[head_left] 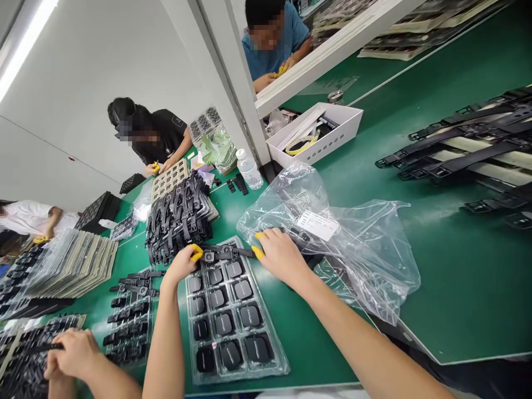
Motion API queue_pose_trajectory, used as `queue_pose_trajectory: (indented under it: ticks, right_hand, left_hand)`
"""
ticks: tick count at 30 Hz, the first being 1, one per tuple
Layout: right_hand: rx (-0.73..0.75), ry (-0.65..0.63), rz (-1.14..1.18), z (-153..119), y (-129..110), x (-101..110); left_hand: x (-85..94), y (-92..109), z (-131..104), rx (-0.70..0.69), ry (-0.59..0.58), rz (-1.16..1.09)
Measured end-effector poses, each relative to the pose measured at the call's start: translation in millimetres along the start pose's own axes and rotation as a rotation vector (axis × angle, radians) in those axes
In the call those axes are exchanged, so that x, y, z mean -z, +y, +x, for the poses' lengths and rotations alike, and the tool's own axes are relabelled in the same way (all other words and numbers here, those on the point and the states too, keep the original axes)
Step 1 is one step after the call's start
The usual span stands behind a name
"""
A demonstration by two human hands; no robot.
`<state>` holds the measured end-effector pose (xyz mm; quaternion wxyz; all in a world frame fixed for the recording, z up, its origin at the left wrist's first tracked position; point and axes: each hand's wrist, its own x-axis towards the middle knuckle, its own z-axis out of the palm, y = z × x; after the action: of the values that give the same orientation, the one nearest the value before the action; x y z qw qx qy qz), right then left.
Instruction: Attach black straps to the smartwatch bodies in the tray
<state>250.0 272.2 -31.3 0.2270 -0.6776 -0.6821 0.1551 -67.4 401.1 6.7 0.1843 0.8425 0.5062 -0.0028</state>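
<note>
Yellow finger covers show on both my hands. My left hand (185, 262) is closed on the left part of a black strap with a device (226, 252), over the far end of a clear plastic tray (280, 363). The tray holds several black square pieces (250, 316) in rows. My right hand (279, 256) pinches the strap's right end, beside a clear plastic bag (374, 238) with a white label and dark items inside.
At the lower left, another person's hands (75, 352) hold a black strap. Stacked straps (178, 216) stand beyond the tray. A bottle (249, 170), a white box (316, 136) and a post (236, 83) are farther back. More straps (469, 147) lie right.
</note>
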Motion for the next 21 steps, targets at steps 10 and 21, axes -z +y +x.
queue_pose_trajectory:
  ticks: [10, 21]
  right_hand:
    - [-0.014, -0.021, 0.217, -1, -1, -2]
    - [0.069, 0.043, 0.091, -5, -3, -25]
  left_hand:
    - [-25.0, -8, -41, 0.041, 0.221, 0.247]
    - [-26.9, 0, -55, 0.163, 0.084, 0.554]
